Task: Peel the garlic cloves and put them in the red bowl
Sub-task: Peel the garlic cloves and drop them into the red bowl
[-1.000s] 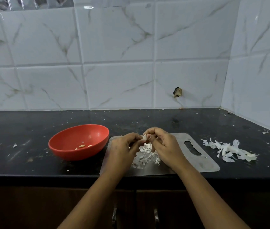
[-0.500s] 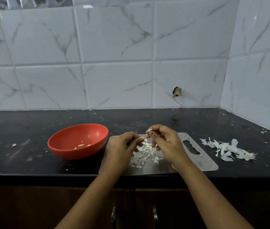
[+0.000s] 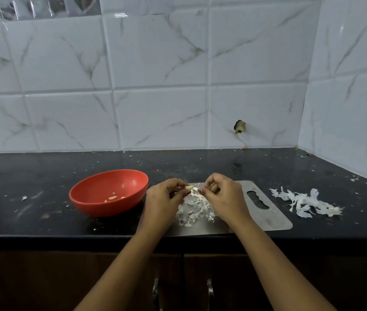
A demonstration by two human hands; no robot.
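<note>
- The left hand (image 3: 163, 198), at centre frame, pinches a clove (image 3: 189, 187) between thumb and fingertips. The clove pokes out to the right of those fingers, held above the board.
- The right hand (image 3: 225, 196) is just right of the clove, its fingers curled in. Thumb and forefinger nip a white shred (image 3: 196, 189) at the clove's right end. Whether the curled fingers hide anything else in the palm cannot be told.
- Below and between the two hands a heap of peel (image 3: 194, 209) lies on the board (image 3: 270, 219), a flat metal sheet with a handle slot toward its right end.
- The bowl (image 3: 101, 208), red, stands on the counter (image 3: 43, 176) just left of the left hand, beside the board's left edge. A few peeled cloves (image 3: 112, 197) lie low in it.
- A second heap of peel (image 3: 306, 202) lies on the counter right of the board, apart from it.
- Small white scraps dot the dark counter.
- Marbled white tiles (image 3: 155, 86) fill the upper frame, with a dark hole (image 3: 239, 126) right of centre.
- Two cabinet handles (image 3: 209, 290) show at the bottom, between the forearms.
</note>
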